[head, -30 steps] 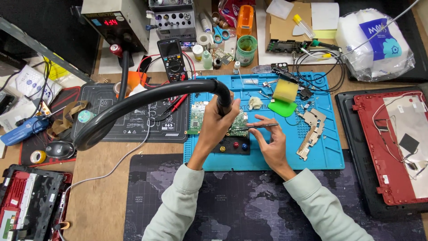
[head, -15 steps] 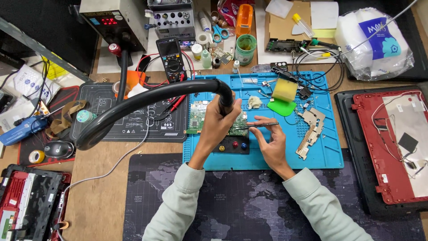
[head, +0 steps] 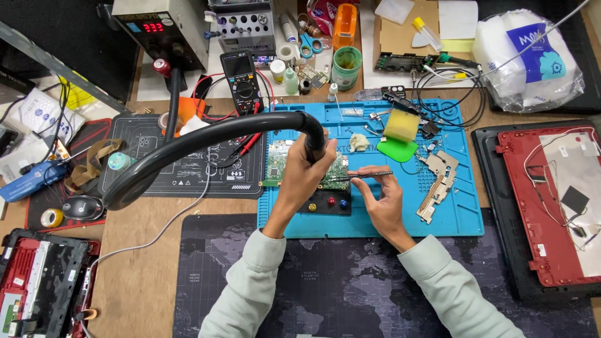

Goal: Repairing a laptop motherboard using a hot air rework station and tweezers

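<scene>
Little has moved in the last second. The left hand (head: pixel 307 172), gripping the hot-air nozzle with its black hose (head: pixel 188 147), has crept slightly rightward over the green circuit board (head: pixel 278 164). The right hand (head: pixel 383 199) has brought its tweezers (head: pixel 357 177) marginally closer to the board's right edge.

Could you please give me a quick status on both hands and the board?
Left hand grips hose nozzle over board. Right hand holds tweezers, tips at board edge. Nothing blocking on blue mat.

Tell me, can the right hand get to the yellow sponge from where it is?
Probably yes. The right hand holds tweezers just below the yellow sponge, with only bare blue mat between them. But it would likely have to put the tweezers down first.
</scene>
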